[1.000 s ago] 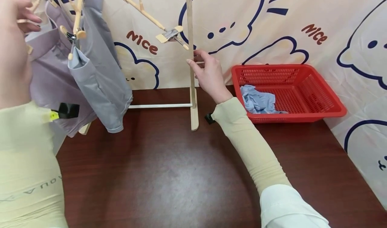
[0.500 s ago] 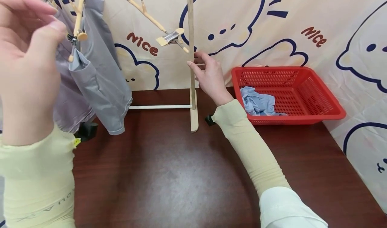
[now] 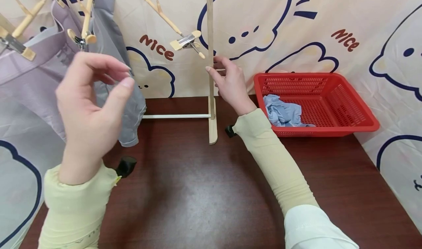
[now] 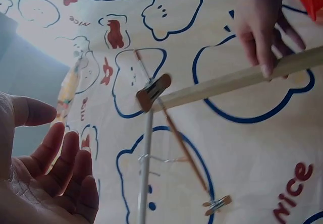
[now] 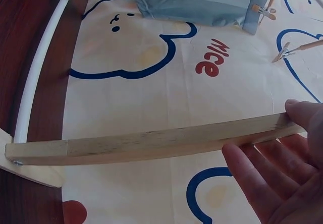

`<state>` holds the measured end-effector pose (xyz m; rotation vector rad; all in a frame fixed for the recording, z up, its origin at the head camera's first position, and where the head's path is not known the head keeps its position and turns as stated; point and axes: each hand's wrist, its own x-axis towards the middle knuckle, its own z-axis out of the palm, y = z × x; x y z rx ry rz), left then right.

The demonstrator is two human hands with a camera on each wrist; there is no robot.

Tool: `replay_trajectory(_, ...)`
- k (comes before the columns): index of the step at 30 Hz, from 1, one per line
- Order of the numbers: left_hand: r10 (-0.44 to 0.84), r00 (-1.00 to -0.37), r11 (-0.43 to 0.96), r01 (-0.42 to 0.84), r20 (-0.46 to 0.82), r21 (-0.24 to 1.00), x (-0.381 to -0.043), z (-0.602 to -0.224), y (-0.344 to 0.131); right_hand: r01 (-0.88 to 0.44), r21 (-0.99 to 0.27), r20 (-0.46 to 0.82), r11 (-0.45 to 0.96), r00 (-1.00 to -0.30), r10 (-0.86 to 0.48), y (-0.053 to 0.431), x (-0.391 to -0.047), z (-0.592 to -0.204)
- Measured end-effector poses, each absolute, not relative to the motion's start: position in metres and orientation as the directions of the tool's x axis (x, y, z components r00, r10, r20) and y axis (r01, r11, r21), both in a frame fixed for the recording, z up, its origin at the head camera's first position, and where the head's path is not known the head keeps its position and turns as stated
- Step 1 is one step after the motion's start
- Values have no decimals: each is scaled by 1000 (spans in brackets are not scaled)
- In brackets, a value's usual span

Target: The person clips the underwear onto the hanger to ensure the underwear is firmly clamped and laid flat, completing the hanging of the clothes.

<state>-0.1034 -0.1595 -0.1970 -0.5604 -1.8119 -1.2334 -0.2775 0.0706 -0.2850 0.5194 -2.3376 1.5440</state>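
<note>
My left hand hangs in the air in front of the grey trousers, fingers loosely curved, thumb apart, holding nothing. It covers part of those trousers. Beside it, lilac trousers hang from a clip hanger at the far left. With thumb on one side and fingers on the other, my right hand holds the upright wooden post of the drying rack. Just left of that post hangs a clip hanger with no garment; the left wrist view shows its clip near the rack's top bar.
On the right of the brown table stands a red plastic basket, with a crumpled light-blue cloth at its left end. A white lower bar runs into the rack's wooden foot. A printed curtain backs everything.
My left hand has come from the upper left edge, by the lilac trousers, rightward and down to before the grey trousers. The right hand stays on the post.
</note>
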Motion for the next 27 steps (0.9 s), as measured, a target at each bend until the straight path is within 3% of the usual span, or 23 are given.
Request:
replay_trajectory(13,102,-738,434,637,668,637,-115,-260,-136,-340,-709,220,617,-939,-265,100,-269,-275)
replay_trajectory(27,218,-821,387,568,527,726,-118,-294,-118,-307,-697,228,648,-952,-206,152,-250,-261)
